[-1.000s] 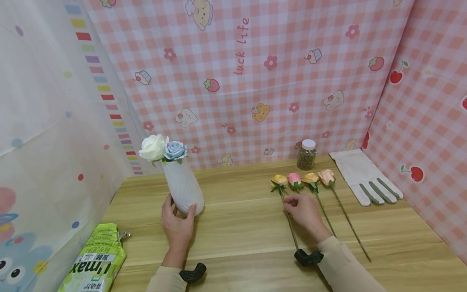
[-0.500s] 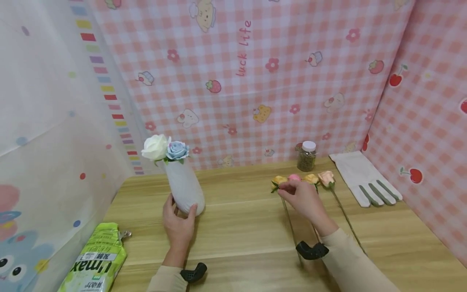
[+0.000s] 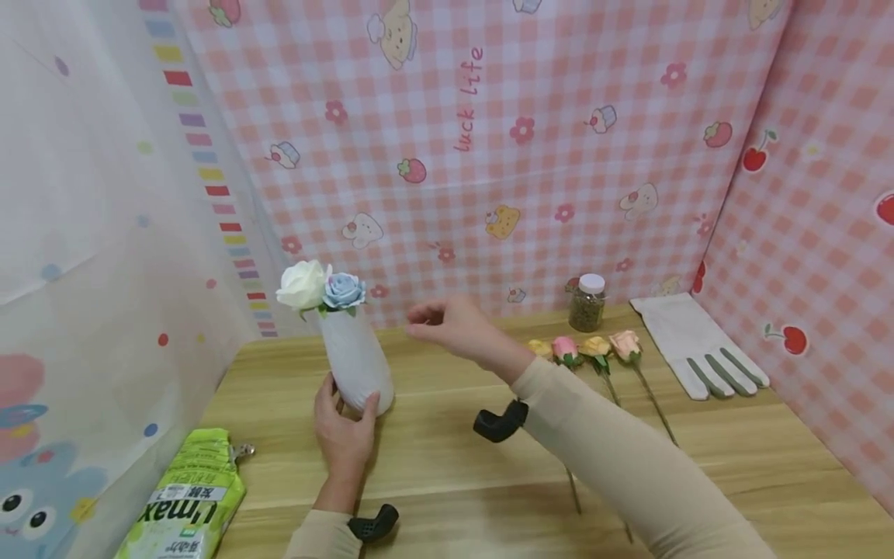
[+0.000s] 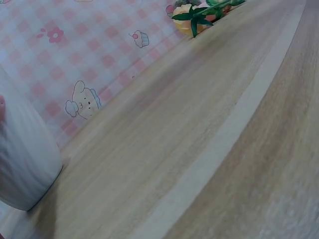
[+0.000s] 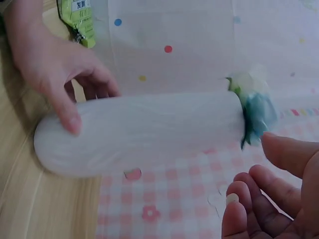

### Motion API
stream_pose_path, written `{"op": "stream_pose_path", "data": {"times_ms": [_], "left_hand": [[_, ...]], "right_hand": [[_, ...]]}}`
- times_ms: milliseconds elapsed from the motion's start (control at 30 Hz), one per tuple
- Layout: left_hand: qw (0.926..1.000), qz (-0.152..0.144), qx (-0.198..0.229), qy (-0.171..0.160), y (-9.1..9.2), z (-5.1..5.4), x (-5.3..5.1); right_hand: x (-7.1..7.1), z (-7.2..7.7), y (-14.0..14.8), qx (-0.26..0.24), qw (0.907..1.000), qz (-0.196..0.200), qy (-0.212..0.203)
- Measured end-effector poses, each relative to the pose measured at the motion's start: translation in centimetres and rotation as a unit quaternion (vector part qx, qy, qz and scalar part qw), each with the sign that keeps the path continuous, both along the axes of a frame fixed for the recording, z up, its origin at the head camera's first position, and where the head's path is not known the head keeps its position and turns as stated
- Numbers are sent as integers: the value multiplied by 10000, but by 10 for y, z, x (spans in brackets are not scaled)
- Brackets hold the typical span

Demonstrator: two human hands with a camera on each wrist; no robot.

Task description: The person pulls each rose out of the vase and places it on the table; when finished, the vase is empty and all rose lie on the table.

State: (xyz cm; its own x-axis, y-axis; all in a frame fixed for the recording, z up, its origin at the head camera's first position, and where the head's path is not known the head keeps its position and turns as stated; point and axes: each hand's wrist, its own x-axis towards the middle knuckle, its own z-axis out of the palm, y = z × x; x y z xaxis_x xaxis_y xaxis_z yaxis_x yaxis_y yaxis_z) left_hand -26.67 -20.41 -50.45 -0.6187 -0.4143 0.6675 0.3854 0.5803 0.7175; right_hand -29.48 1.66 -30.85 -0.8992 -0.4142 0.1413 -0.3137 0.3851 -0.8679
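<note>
My left hand (image 3: 344,431) grips the lower part of a white vase (image 3: 356,361), thumb on one side and fingers on the other. Out of the vase's mouth rise a white rose (image 3: 303,285) and a blue rose (image 3: 344,290), which look artificial. In the air to the right of the vase is my right hand (image 3: 461,330), nothing between its thumb and loosely bent fingers; in the right wrist view its thumb (image 5: 286,152) appears near the blue bloom. On the table at right lie a yellow rose (image 3: 539,349), partly hidden by the right arm, a pink one, another yellow one and a peach rose (image 3: 625,345).
A clear jar (image 3: 587,303) with a white lid and dark grains stands behind the roses. Farther right lies a white glove (image 3: 687,334) with grey-green finger stripes. A green bag (image 3: 185,501) with a clip sits front left. Patterned cloth walls enclose the wooden table (image 3: 447,466).
My right hand has left the yellow rose at the far left of the row and swung left and up toward the vase. My left hand keeps hold of the vase.
</note>
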Motion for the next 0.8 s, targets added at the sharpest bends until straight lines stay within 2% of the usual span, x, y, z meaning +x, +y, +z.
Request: {"op": "stream_pose_path", "data": {"times_ms": [200, 333, 500, 800], "left_hand": [[9999, 23, -78, 122, 0, -1, -2], [9999, 39, -71, 90, 0, -1, -1], [10000, 47, -44, 27, -1, -4, -1], [9998, 65, -145, 88, -2, -6, -5]], "right_hand": [[-16, 8, -50, -277, 9993, 235, -50], [-23, 7, -71, -611, 9978, 83, -230], [-27, 8, -82, -854, 9959, -82, -301], [-27, 10, -89, -1057, 9922, 461, -468]]}}
